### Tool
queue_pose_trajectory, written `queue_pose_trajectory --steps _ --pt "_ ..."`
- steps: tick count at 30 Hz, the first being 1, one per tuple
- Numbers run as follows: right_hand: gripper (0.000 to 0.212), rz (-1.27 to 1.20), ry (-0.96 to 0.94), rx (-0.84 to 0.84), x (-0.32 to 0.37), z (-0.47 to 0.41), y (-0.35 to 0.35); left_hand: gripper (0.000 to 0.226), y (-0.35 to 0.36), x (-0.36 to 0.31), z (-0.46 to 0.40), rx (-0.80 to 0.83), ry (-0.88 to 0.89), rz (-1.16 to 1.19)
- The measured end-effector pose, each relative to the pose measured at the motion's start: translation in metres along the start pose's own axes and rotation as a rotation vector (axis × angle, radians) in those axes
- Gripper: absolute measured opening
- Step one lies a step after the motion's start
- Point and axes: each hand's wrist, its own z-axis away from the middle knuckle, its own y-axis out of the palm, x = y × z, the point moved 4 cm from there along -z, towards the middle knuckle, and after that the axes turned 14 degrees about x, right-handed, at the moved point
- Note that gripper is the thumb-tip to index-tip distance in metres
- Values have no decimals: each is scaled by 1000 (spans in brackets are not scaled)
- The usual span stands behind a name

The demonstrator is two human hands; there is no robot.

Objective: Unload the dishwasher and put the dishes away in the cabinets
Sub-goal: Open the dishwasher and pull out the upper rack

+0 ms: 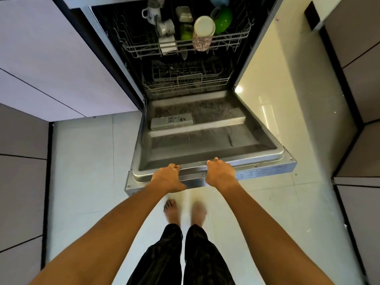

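The dishwasher door (205, 138) lies folded down flat in front of me. My left hand (169, 177) and my right hand (220, 171) both grip its near top edge, fingers curled over the steel rim. Inside, the upper rack (226, 41) holds a white mug (153, 12), a second white cup (165, 27), a cream bowl (204, 25) over a flowered cup (202, 41), a green bowl (223, 18) and a small green piece (186, 31). The lower rack (185, 83) looks nearly bare.
Pale cabinet fronts (51, 58) stand to the left of the dishwasher and grey cabinets (359, 99) to the right. My bare feet (185, 210) stand on the light tiled floor just under the door's edge.
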Motion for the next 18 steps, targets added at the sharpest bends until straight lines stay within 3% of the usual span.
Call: queue_pose_trajectory --steps 9,18 --pt "45 -17 13 169 -11 -42 56 85 64 14 -42 252 85 100" --pt "56 -64 23 290 -26 -114 156 79 148 27 -121 506 92 110"
